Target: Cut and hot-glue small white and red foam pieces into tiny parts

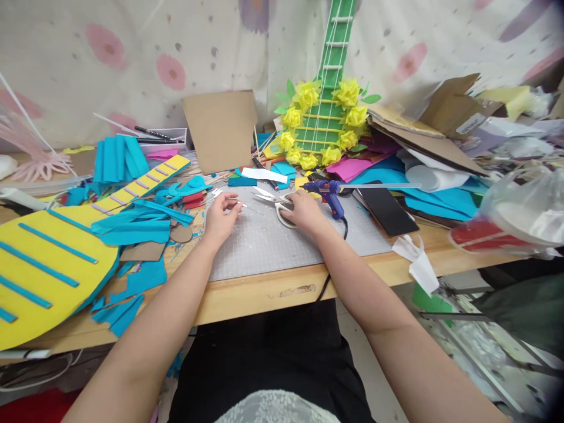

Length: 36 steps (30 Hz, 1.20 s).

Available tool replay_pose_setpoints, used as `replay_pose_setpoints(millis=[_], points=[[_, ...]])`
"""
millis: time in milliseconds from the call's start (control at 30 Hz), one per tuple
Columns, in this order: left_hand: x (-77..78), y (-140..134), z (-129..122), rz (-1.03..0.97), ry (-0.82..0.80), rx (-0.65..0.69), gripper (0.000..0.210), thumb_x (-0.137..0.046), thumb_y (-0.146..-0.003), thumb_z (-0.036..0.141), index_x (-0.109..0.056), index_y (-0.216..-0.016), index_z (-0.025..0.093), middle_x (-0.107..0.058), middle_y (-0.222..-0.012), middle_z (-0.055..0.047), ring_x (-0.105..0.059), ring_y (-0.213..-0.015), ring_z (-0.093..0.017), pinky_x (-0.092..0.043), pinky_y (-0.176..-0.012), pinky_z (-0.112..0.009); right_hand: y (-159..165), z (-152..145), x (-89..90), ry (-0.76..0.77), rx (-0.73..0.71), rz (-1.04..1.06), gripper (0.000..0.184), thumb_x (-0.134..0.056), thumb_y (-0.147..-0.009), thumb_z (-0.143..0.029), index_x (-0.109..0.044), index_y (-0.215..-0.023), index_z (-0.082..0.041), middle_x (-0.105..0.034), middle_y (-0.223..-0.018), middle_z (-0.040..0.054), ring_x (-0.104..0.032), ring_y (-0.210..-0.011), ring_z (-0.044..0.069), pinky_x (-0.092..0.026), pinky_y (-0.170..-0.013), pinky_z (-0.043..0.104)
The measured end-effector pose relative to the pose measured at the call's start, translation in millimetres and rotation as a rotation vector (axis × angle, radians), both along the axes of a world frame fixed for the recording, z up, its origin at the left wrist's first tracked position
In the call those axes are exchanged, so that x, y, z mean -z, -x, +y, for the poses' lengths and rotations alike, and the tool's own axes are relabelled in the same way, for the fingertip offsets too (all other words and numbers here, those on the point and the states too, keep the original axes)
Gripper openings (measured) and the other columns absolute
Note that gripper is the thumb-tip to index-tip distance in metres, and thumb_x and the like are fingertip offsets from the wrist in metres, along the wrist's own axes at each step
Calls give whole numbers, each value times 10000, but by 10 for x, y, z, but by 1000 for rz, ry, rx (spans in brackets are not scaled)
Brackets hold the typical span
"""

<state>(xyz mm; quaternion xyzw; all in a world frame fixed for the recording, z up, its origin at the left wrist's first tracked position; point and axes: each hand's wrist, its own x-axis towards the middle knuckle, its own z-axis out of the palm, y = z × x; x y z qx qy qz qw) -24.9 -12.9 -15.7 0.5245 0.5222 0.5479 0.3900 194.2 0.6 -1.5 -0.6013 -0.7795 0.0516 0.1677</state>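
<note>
Foreground: black-clad lap (264,346). Beyond, wooden table (255,298) bearing a pale grey gridded mat (259,252). Over the mat, right hand (307,212) closed about the handles of scissors (272,200); left hand (219,218) with thumb and forefinger pinched. Scissors: off-white loops, silvery blades parted, pointing leftward. At left fingertips, small white piece (241,205), exact outline unclear.

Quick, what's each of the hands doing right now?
Left hand: fingers curled, small white piece at the fingertips; firm grip can't be told.
Right hand: closed on the scissors.
</note>
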Motion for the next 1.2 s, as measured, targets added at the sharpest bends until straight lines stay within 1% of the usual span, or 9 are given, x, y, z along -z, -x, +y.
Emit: replay_pose_setpoints(millis=[133, 233, 300, 367, 467, 600, 700, 900, 1200], points=[[-36, -25, -16, -26, 12, -32, 160, -661, -663, 213, -632, -805, 144, -604, -697, -9, -554, -607, -91, -490, -476, -166, 22, 1, -7, -6, 31, 14, 281, -575, -768, -343, -629, -954, -140, -611, -981, 128, -542, -976, 253, -409, -830, 328], [-96, -50, -46, -141, 75, -23, 84, -672, -670, 185, -641, -732, 137, -603, -668, -4, -538, -570, -74, -479, -471, -151, 35, -5, -18, -16, 20, 30, 279, -549, -783, -339, -614, -967, -140, -621, -996, 135, -547, -981, 256, -406, -822, 330], [-141, -58, -60, -277, 144, -23, 60, -675, -681, 163, -633, -709, 130, -617, -663, -6, -544, -557, -67, -485, -483, -152, 38, -8, -26, -3, 33, 50, 271, -517, -805, -340, -596, -979, -148, -634, -993, 133, -563, -957, 250, -408, -787, 324], [-181, -51, -59, -446, 217, -34, 44, -669, -697, 125, -627, -712, 124, -635, -676, -9, -566, -561, -62, -500, -512, -151, 38, -10, -33, 27, 89, 71, 277, -481, -830, -364, -577, -986, -156, -649, -971, 130, -583, -909, 247, -407, -729, 319], [-226, -14, -28, -715, 324, -55, 73, -610, -742, 42, -611, -741, 115, -658, -704, -17, -601, -575, -49, -519, -560, -133, 42, -22, -40, 71, 141, 72, 334, -483, -828, -455, -566, -971, -164, -666, -926, 131, -600, -858, 254, -392, -656, 309], [-279, 34, 9, -1047, 450, -77, 141, -488, -824, 16, -594, -858, 103, -655, -702, -24, -631, -612, -43, -524, -585, -95, 104, -75, -56, 81, 62, 42, 425, -507, -786, -567, -574, -947, -180, -678, -887, 113, -609, -835, 249, -367, -619, 292], [-320, 43, 2, -1200, 519, -48, 164, -436, -862, 42, -580, -918, 97, -644, -707, -36, -643, -646, -53, -521, -567, -80, 184, -127, -71, 84, 4, 24, 464, -489, -784, -603, -577, -959, -182, -683, -871, 98, -614, -818, 233, -349, -611, 282], [-336, 24, -33, -1235, 547, -54, 162, -420, -854, 23, -547, -817, 116, -637, -709, -36, -642, -650, -57, -527, -561, -89, 256, -170, -77, 97, -47, 17, 468, -484, -788, -612, -579, -967, -190, -689, -871, 86, -618, -806, 217, -331, -599, 275], [-291, 49, -33, -1232, 584, 40, 179, -415, -837, 4, -546, -804, 121, -610, -686, -31, -634, -654, -62, -516, -527, -79, 251, -179, -66, 102, -94, 42, 441, -521, -773, -601, -594, -938, -199, -688, -842, 66, -609, -763, 192, -304, -588, 266]])
